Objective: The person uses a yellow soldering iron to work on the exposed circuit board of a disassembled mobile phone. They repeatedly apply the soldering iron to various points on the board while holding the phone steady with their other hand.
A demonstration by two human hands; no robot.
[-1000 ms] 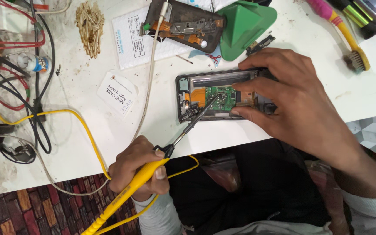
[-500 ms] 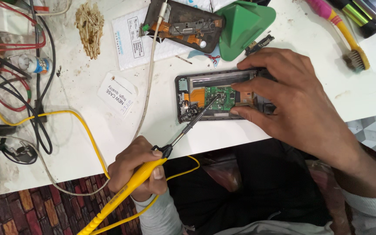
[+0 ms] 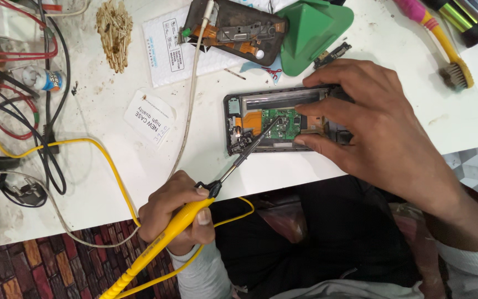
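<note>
Phone (image 3: pixel 266 123) near table edge (image 3: pixel 305 176), iron (image 3: pixel 167 238) overhanging

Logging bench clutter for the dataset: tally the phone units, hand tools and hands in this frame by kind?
Opened phones: 2, one under the right hand at, one at the top.
Soldering irons: 1, yellow, in the left hand.
Brushes: 1, yellow and pink handle.
Green plastic stand: 1.
Hands: 2.
Total: 7.
</note>
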